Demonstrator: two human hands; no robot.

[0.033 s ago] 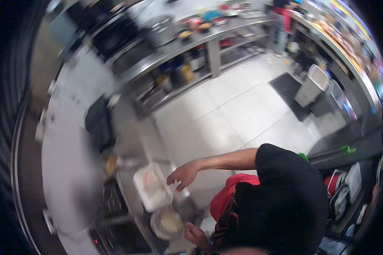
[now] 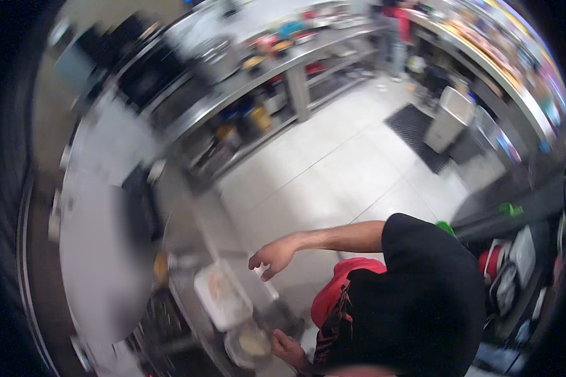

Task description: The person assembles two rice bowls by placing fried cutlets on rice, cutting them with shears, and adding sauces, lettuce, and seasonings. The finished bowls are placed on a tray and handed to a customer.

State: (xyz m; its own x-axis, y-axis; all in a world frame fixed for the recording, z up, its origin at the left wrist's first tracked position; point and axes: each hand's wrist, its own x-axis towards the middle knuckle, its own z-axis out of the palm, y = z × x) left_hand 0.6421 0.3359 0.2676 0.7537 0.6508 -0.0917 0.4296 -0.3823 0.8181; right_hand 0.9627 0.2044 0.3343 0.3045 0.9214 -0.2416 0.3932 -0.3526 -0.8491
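Note:
My right hand (image 2: 275, 256) reaches out over the counter edge with its fingers apart and nothing in it. Just beyond its fingertips lies a white rectangular tray (image 2: 236, 314) holding pale, partly orange-pink food that is too blurred to name. Next to the tray's near end stands a round, light bowl (image 2: 233, 347) with something pale yellow inside. Close beside that bowl is my left hand (image 2: 287, 347), its fingers curled closed. Whatever it may hold is hidden.
A steel counter (image 2: 192, 232) runs along the left. Farther off, a shelved steel table (image 2: 302, 94) carries a large pot (image 2: 215, 58) and several dishes. A tall bin (image 2: 449, 119) stands by a dark mat (image 2: 415, 135). Another person (image 2: 396, 44) is at the far counter.
The whole view has shifted, so the background sits farther left. Against my hands, the tray and bowl now appear slightly lower. Both hands keep nearly the same pose.

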